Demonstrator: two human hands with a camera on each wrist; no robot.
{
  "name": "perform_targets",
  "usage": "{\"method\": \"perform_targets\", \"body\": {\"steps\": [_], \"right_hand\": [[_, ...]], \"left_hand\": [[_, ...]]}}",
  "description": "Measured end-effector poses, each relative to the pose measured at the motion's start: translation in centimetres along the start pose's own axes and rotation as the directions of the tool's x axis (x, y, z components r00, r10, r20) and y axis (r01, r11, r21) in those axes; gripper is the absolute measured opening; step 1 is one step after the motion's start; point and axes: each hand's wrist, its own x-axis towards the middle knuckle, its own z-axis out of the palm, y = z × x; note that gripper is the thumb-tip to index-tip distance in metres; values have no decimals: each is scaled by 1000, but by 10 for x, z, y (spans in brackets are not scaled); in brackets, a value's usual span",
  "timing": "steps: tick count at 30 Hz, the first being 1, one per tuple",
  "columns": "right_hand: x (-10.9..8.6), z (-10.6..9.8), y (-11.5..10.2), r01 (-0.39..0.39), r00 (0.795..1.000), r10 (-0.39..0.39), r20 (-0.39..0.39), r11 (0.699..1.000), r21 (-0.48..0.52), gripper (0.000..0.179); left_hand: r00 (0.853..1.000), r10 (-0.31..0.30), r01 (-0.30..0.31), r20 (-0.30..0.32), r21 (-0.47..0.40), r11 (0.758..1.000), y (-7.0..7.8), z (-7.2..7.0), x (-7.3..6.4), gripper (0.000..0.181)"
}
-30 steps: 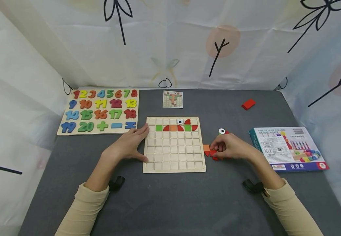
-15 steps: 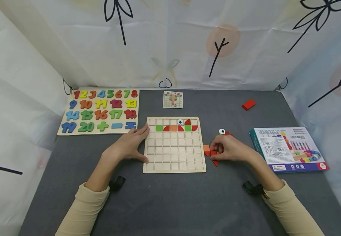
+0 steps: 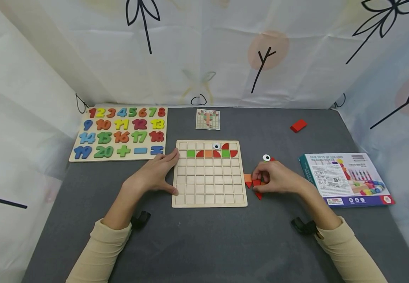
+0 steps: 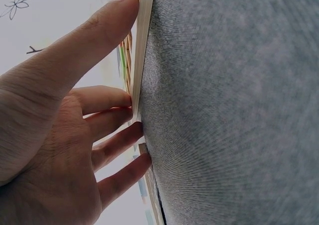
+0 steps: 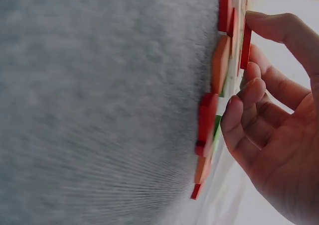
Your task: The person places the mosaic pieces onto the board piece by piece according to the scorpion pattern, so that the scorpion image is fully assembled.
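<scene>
A square wooden grid board (image 3: 204, 177) lies mid-table, with green, red and orange tiles and an eye tile in its upper rows. My left hand (image 3: 154, 171) rests at the board's left edge, thumb and fingertips against its side. Right of the board, my right hand (image 3: 275, 177) pinches a thin red tile (image 5: 245, 48) between thumb and fingers. Loose pieces lie under and around that hand: an orange tile (image 3: 248, 177), a red triangle (image 3: 259, 195) and an eye tile (image 3: 266, 157). Others are partly hidden by the hand; several red, orange and green ones show in the right wrist view.
A board of coloured numbers (image 3: 119, 133) lies at the back left. Behind the grid board is a small pattern card (image 3: 208, 119). A red block (image 3: 298, 125) sits at the back right, and a flat printed box (image 3: 347, 179) lies to the right of my right hand.
My right hand has shifted slightly among the loose pieces, and the red triangle below its thumb now shows more fully. The left hand stays at the board's edge.
</scene>
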Motion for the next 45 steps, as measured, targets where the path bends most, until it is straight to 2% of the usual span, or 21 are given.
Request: {"method": "perform_targets", "body": {"steps": [9,14,21,28,36,45], "right_hand": [[16,-7,-16,63,997,-64,-52,998,-16,22],[32,-10,-28,87,994,-88,-63,996,-20,24],[60,-13,-36,127,991,-126,-34,991,46,21],[94,-14,-47,154,988,-154,4,986,60,19],[140,-8,-61,228,973,-230,29,972,55,23],[188,7,-71,202,977,-201,66,979,-18,29]], "left_hand": [[1000,-11,11,5,5,1000,0,-1,0,133],[1000,-13,13,5,6,1000,1,-2,1,132],[1000,-2,2,5,10,1000,1,-3,2,132],[1000,-2,2,10,5,1000,0,-1,2,132],[1000,5,-5,4,-2,1000,1,-1,1,132],[1000,9,-9,4,-1,1000,0,-1,1,131]]}}
